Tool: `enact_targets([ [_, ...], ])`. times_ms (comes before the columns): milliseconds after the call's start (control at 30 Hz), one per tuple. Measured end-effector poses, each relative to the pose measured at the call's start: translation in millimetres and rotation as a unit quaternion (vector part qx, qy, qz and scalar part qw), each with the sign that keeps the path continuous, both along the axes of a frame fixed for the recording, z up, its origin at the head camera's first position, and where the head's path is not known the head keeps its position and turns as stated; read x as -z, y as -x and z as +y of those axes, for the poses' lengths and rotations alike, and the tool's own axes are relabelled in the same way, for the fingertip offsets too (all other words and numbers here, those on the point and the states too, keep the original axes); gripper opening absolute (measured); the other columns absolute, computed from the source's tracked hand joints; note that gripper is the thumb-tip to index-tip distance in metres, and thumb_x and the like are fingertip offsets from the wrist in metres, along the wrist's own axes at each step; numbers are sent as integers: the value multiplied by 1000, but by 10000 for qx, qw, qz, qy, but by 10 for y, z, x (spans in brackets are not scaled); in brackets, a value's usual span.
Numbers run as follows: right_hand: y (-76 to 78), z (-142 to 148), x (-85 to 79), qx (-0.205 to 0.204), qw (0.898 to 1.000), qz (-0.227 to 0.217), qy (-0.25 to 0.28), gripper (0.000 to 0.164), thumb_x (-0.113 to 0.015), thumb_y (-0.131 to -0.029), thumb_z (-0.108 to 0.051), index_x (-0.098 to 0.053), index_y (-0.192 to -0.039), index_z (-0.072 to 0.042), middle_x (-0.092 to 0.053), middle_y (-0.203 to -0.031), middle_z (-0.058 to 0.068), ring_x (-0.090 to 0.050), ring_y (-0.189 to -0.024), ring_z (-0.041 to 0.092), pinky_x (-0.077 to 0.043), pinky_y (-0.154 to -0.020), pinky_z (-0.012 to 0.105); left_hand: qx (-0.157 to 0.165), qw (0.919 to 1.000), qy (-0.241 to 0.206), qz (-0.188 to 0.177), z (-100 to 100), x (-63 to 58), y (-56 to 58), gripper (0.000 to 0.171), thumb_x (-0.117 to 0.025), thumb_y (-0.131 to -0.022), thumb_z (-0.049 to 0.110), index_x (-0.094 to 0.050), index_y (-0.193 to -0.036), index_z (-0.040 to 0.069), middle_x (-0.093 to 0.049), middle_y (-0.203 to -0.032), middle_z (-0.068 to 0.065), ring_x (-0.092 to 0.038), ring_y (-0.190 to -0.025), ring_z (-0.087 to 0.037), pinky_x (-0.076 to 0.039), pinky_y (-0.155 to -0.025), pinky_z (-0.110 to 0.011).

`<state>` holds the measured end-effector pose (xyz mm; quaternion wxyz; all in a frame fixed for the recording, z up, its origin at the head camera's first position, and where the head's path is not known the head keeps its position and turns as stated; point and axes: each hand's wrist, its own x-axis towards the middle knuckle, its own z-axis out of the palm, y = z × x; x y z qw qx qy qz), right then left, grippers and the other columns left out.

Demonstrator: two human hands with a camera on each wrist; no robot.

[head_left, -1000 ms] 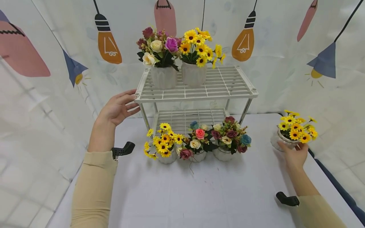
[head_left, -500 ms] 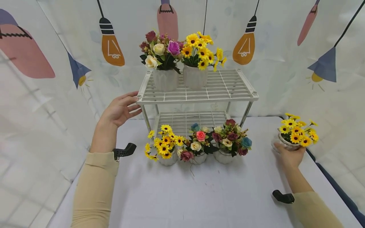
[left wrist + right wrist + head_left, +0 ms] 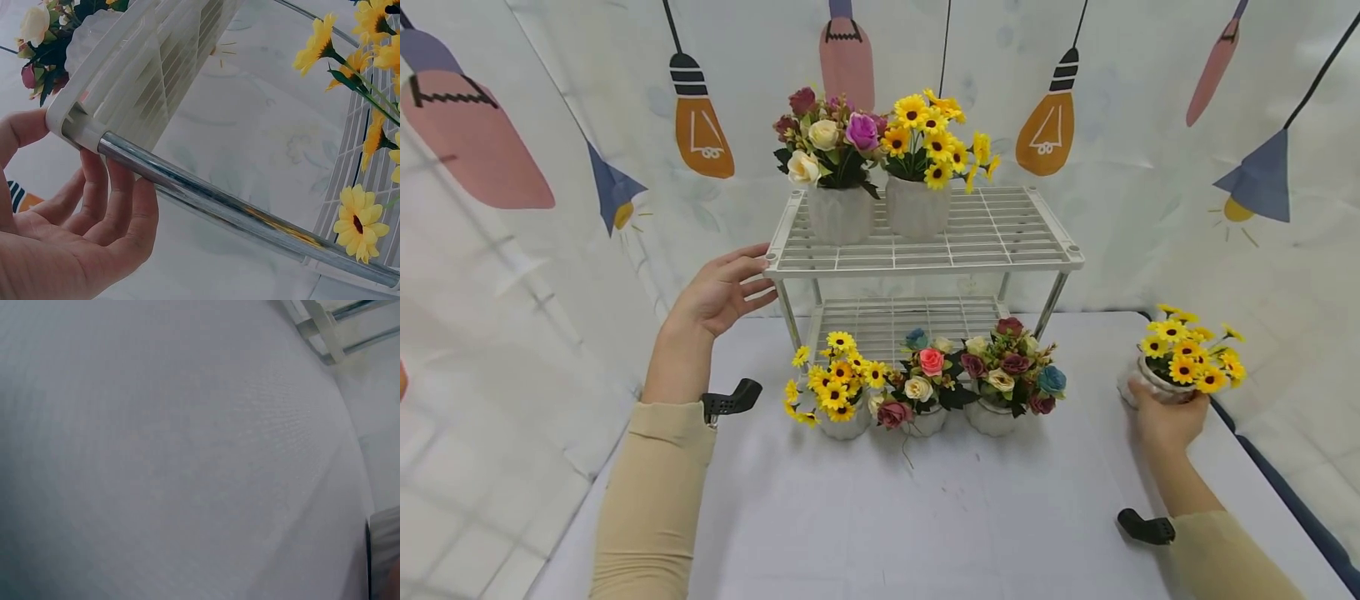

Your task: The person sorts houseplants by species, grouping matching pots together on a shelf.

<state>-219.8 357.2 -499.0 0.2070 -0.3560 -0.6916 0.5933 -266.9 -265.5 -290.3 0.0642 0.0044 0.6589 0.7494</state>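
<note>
In the head view, my left hand (image 3: 718, 290) holds the upper left corner of a white two-tier wire rack (image 3: 925, 271). The left wrist view shows its thumb on the corner and the fingers (image 3: 134, 215) against the underside and chrome post (image 3: 212, 194). At the far right, my right hand (image 3: 1168, 421) grips a whitish pot of yellow daisy-like artificial flowers (image 3: 1187, 354); most of the pot's front is hidden by the hand. Only a sliver of a ribbed pot (image 3: 385, 544) and a fingertip show in the right wrist view.
On the top shelf stand a pot of mixed roses (image 3: 838, 212) and a pot of yellow flowers (image 3: 917, 208). Along the rack's lower front are yellow flowers (image 3: 835, 383), mixed roses (image 3: 925, 379) and darker roses (image 3: 1011, 371) in pots. White cloth covers the table (image 3: 925, 525).
The whole head view has shifted slightly downward and right. The right hand keeps its hold on the flower pot at the right, and the left hand stays at the rack corner.
</note>
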Motion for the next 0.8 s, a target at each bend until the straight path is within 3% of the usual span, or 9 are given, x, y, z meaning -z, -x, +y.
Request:
enact_targets([
  [233, -111, -57, -24, 133, 9997, -13, -186, 103, -84, -85, -40, -21, -164, -18, -24, -167, 0, -21, -151, 11, -13, -120, 25, 39, 10000, 6, 3, 12, 2, 16, 64, -67, -102, 21, -38, -158, 8, -58, -136, -5, -62, -119, -22, -33, -115, -50],
  [467, -174, -197, -198, 107, 9980, 525, -343, 98, -88, -83, -33, -31, -160, -18, -36, -159, 4, -36, -138, 12, -33, -112, 24, 3, 10000, 10, -16, 6, -4, 10, 64, -67, -102, 22, -39, -158, 9, -50, -147, -11, -60, -123, -24, -33, -115, -50],
  [800, -222, -465, -559, -113, 9883, 1518, -26, 93, -92, -80, -26, -37, -155, -23, -42, -153, 4, -45, -117, 9, -41, -99, 21, -2, 10000, 34, -4, 5, 4, 2, 65, -67, -102, 24, -38, -158, 9, -54, -142, -7, -54, -130, -28, -33, -115, -49],
])
